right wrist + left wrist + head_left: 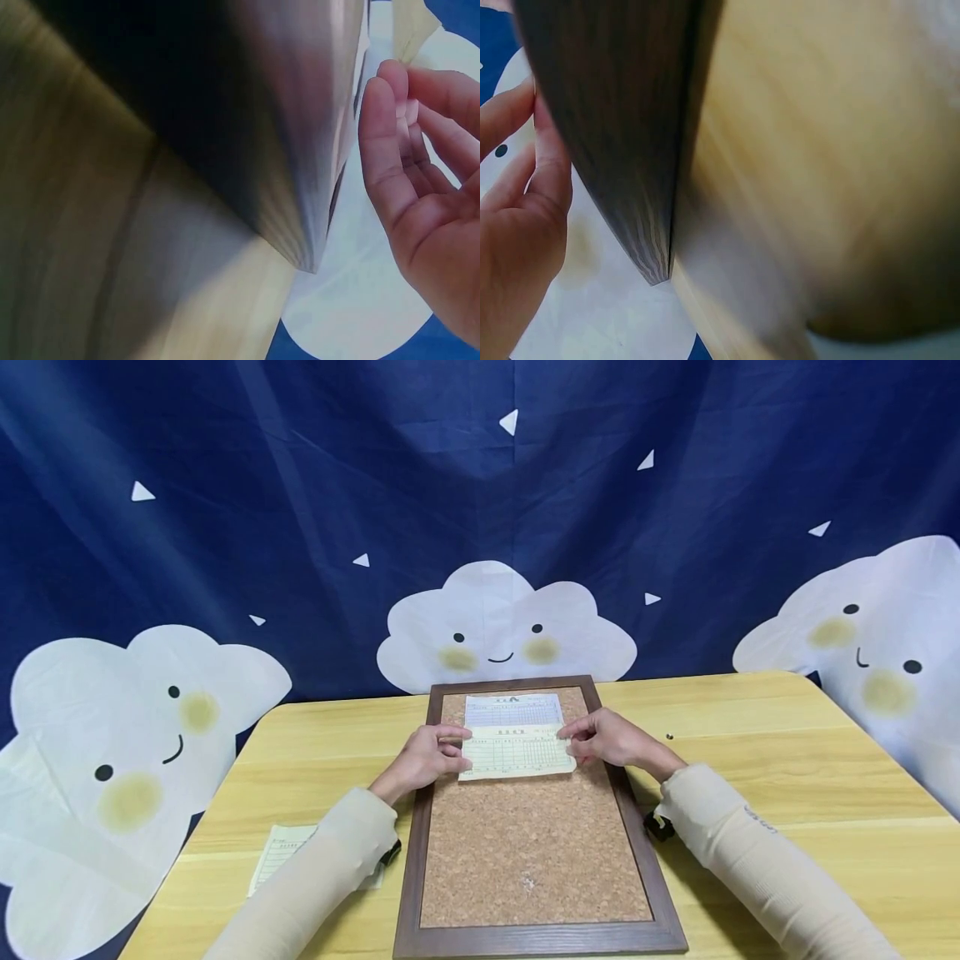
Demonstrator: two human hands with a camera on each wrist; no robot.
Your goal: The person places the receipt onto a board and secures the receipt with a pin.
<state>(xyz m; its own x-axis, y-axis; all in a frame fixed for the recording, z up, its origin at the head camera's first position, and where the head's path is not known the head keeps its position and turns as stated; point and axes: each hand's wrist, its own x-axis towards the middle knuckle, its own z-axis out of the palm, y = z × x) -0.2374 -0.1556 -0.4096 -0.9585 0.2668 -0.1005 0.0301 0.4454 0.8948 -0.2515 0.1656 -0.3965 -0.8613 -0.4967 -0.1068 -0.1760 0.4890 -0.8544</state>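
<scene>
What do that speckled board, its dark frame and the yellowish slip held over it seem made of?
The speckled board looks like matte cork, given its tan granules. The dark frame seems to be low-sheen wood, from its streaky grain, though a printed wood-look surface is possible. The yellowish slip appears to be thin matte paper, with printed lines.

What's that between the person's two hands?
A pale yellow printed slip, seen in the head view: the left hand holds one end and the right hand the other, with the cork board behind it.
</scene>
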